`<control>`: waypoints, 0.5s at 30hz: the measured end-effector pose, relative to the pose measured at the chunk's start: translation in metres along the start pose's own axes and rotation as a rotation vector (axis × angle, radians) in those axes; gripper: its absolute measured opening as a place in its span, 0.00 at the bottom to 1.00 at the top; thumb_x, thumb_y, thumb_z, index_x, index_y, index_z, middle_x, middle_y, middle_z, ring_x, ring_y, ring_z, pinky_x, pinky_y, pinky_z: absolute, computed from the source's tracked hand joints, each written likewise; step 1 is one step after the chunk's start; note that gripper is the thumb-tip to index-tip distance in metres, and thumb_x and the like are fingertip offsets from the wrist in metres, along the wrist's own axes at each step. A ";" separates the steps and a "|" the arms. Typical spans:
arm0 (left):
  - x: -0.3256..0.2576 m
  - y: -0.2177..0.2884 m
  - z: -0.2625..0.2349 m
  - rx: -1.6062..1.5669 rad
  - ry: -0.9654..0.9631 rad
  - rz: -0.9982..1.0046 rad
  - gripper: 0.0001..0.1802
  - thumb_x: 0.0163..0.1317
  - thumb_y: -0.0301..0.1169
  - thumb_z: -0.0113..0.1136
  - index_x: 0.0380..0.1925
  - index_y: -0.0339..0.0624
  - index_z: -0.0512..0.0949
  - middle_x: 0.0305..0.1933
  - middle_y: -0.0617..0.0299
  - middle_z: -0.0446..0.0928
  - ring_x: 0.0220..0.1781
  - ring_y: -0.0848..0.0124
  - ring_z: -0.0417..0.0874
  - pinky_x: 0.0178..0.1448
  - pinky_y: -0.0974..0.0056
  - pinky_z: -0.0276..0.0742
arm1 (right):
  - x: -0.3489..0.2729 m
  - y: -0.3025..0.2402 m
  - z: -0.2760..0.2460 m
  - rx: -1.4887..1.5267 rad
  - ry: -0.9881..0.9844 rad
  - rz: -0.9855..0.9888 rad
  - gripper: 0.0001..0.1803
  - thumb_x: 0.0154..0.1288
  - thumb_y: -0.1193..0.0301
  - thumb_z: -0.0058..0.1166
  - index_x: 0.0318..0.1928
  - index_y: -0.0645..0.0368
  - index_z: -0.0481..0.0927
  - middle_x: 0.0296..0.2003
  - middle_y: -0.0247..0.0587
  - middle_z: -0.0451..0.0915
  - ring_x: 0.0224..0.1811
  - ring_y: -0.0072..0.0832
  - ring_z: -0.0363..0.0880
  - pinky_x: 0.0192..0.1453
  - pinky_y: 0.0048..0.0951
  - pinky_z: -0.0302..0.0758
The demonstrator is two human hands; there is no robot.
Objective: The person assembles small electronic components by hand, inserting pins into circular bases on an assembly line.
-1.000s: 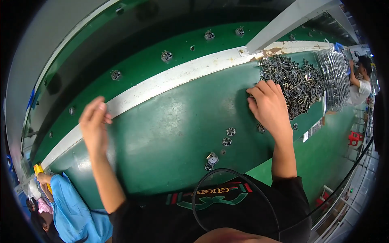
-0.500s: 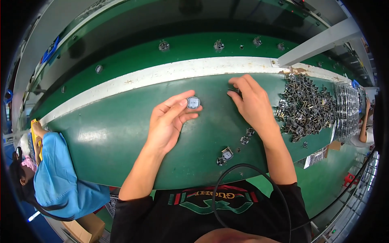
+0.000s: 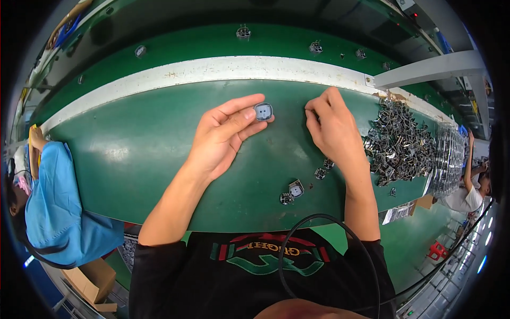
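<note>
My left hand (image 3: pixel 220 133) pinches a small grey plastic socket housing (image 3: pixel 263 111) between thumb and fingers, above the green worktop. Its rounded face, with two small dark holes, is turned up. To the right of it, my right hand (image 3: pixel 334 119) is closed, thumb and fingertips together; whatever they hold is hidden. Under my right wrist lie small metal-and-black parts (image 3: pixel 320 173). Closer to me, another grey housing (image 3: pixel 296 188) sits beside a dark metal part (image 3: pixel 286 198). A big heap of small metal parts (image 3: pixel 401 143) lies right of my right forearm.
Beyond a white rail (image 3: pixel 212 72), a green conveyor belt (image 3: pixel 191 45) carries several spaced parts. Stacked clear plastic trays (image 3: pixel 448 154) stand past the heap. A grey post (image 3: pixel 430 69) rises at the right. One person in blue (image 3: pixel 64 207) sits left, another at far right.
Both hands stay apart; the housing in my left hand now shows its two-holed face more squarely. A dark bit at my right fingertips is now hidden. The belt's parts have moved right.
</note>
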State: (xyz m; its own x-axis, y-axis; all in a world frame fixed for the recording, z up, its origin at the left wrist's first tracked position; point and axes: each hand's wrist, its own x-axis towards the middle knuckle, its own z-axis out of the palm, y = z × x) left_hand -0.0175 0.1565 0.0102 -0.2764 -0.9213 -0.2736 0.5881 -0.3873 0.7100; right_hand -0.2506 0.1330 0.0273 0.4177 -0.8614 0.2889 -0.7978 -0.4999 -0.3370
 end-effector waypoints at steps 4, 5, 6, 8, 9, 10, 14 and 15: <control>0.000 -0.007 0.004 -0.021 0.004 -0.054 0.18 0.69 0.24 0.58 0.58 0.29 0.76 0.51 0.50 0.81 0.54 0.64 0.84 0.62 0.61 0.81 | -0.001 -0.012 -0.005 0.564 0.119 0.094 0.09 0.57 0.83 0.63 0.40 0.65 0.83 0.33 0.43 0.78 0.30 0.35 0.80 0.35 0.31 0.77; 0.000 -0.009 0.005 -0.019 0.001 -0.068 0.18 0.69 0.23 0.59 0.57 0.29 0.76 0.51 0.51 0.82 0.53 0.65 0.84 0.62 0.61 0.81 | 0.001 -0.020 -0.007 0.693 0.191 0.063 0.09 0.57 0.84 0.64 0.39 0.65 0.83 0.32 0.43 0.79 0.31 0.34 0.81 0.35 0.29 0.77; 0.000 -0.010 0.005 -0.020 0.002 -0.072 0.18 0.69 0.23 0.59 0.57 0.29 0.76 0.51 0.51 0.82 0.53 0.65 0.84 0.62 0.61 0.81 | 0.004 -0.026 -0.009 0.581 0.224 -0.016 0.08 0.54 0.85 0.65 0.35 0.65 0.83 0.32 0.43 0.81 0.32 0.35 0.81 0.34 0.29 0.77; -0.002 -0.011 0.006 -0.041 -0.034 -0.090 0.17 0.67 0.22 0.60 0.56 0.30 0.78 0.50 0.52 0.83 0.52 0.67 0.84 0.61 0.62 0.82 | 0.004 -0.028 -0.002 0.547 0.252 -0.065 0.09 0.53 0.85 0.65 0.35 0.65 0.83 0.32 0.43 0.81 0.32 0.35 0.81 0.33 0.30 0.77; -0.001 -0.012 0.007 -0.041 -0.036 -0.095 0.17 0.67 0.22 0.60 0.56 0.30 0.78 0.50 0.52 0.83 0.52 0.67 0.84 0.61 0.62 0.82 | 0.004 -0.028 0.000 0.512 0.282 -0.117 0.09 0.51 0.85 0.66 0.35 0.64 0.83 0.33 0.42 0.81 0.32 0.36 0.81 0.33 0.31 0.77; -0.001 -0.012 0.006 -0.045 -0.036 -0.121 0.17 0.67 0.22 0.60 0.55 0.30 0.78 0.49 0.53 0.83 0.51 0.67 0.84 0.60 0.62 0.82 | 0.003 -0.029 0.001 0.482 0.284 -0.129 0.11 0.48 0.85 0.66 0.35 0.63 0.83 0.32 0.42 0.80 0.31 0.37 0.80 0.31 0.32 0.77; -0.003 -0.013 0.006 -0.014 -0.026 -0.144 0.16 0.67 0.22 0.61 0.54 0.31 0.79 0.49 0.53 0.83 0.50 0.68 0.85 0.58 0.63 0.83 | 0.005 -0.030 0.005 0.412 0.299 -0.203 0.12 0.47 0.85 0.67 0.35 0.63 0.83 0.31 0.41 0.80 0.31 0.36 0.79 0.30 0.32 0.76; -0.003 -0.014 0.006 -0.013 -0.027 -0.149 0.16 0.67 0.22 0.61 0.54 0.31 0.79 0.49 0.53 0.83 0.50 0.68 0.85 0.58 0.63 0.83 | 0.004 -0.031 0.007 0.408 0.305 -0.202 0.12 0.47 0.85 0.67 0.35 0.63 0.83 0.31 0.41 0.79 0.31 0.36 0.79 0.30 0.32 0.76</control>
State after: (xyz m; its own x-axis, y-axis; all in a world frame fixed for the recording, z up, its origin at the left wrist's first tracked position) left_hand -0.0295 0.1644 0.0053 -0.3815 -0.8522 -0.3580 0.5489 -0.5205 0.6541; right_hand -0.2215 0.1440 0.0327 0.3513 -0.7101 0.6102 -0.4564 -0.6990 -0.5506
